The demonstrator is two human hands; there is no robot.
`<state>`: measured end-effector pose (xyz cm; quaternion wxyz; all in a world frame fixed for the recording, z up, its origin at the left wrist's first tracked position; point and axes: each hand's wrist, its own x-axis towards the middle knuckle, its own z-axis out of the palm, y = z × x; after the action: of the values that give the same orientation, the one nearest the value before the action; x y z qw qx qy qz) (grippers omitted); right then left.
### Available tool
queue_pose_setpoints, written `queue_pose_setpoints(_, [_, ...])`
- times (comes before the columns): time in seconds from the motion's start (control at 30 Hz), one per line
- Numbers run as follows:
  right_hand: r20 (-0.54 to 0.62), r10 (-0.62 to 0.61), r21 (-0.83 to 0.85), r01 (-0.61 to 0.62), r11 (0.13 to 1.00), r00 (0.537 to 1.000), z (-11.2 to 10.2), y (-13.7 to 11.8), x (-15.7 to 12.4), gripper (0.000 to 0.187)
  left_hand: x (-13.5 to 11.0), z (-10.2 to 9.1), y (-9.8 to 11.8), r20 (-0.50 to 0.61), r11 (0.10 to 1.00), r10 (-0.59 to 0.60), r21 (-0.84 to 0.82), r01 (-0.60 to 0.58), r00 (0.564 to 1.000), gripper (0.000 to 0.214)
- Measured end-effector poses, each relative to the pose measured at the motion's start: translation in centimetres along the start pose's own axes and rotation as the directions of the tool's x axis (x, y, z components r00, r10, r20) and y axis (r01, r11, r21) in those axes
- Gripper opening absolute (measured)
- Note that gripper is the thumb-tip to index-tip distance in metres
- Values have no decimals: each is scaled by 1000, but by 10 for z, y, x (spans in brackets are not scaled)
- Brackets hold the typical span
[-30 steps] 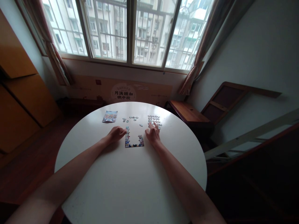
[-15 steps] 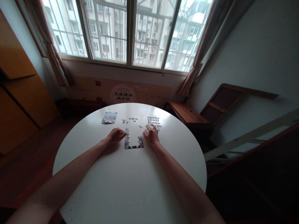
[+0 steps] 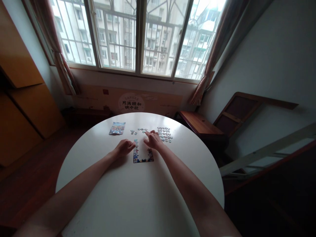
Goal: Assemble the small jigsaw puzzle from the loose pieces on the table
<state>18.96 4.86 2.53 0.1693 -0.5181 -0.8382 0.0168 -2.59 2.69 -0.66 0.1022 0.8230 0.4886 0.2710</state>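
Head camera view: an unfinished jigsaw frame of small, glossy cardboard pieces in many colours (image 3: 143,161) lies flat near the middle of a round, glossy white table (image 3: 138,194). It forms a squared U, open on the far side, with the white tabletop showing through its centre. Its left side runs taller than its right and has pale teal at the top, giving way to mottled blue and reddish patches lower down. Along the bottom, dark navy alternates with spots of yellow and cream; the right side is speckled red, purple and pale. The outer edges are straight, the inner ones knobbly; the printed picture is too small to make out.

The bare left hand (image 3: 126,146) is curled into a loose fist, fingertips by the top of the left side; whether it pinches a piece cannot be told. The bare right hand (image 3: 154,141) has its index finger reaching towards a few loose, pale puzzle pieces (image 3: 141,129), the other fingers bent; whether it holds anything is hidden. Neat rows of loose, greenish-grey puzzle pieces (image 3: 164,134) lie beyond its far side.
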Motion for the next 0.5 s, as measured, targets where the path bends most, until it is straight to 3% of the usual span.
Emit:
queue_pose_setpoints(0.13, [39, -54, -18, 55, 998, 998, 7, -7, 14, 41, -1, 1, -2, -7, 1000, -3, -11, 3, 1000, 56])
queue_pose_setpoints(0.37, [64, -33, -22, 34, 999, 997, 19, -15, 25, 40, -1, -1, 1, 0, 999, -27, -19, 27, 1000, 55])
queue_pose_setpoints(0.5, [20, 52, -35, -51, 998, 998, 20, -12, 29, 41, -2, -2, 4, 9, 999, -34, -29, 34, 999, 55])
